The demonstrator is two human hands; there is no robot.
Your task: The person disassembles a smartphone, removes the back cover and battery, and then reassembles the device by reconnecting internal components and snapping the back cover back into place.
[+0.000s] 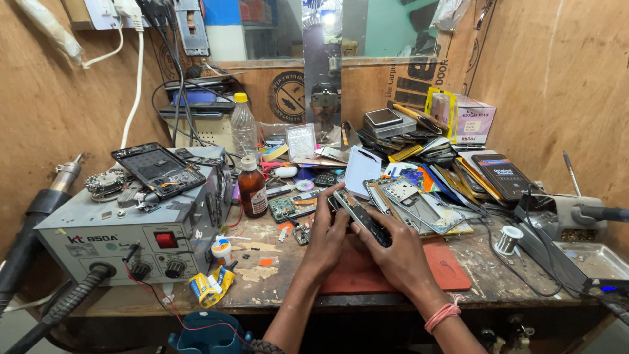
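Both hands hold an opened smartphone (357, 213) tilted on its edge above a red work mat (445, 269). My left hand (325, 239) grips the phone's near left side with the fingers curled over its edge. My right hand (393, 246) holds the phone's lower right end, thumb on its dark face. A pink band sits on the right wrist (440, 316). The inner side of the phone is mostly hidden from me.
A grey hot-air rework station (131, 229) with a phone frame on top stands at the left. A brown bottle (252, 187) and a clear bottle (244, 128) are behind the hands. Phone frames (419, 203), piled parts, a solder spool (508, 240) and a metal tray (593, 259) fill the right.
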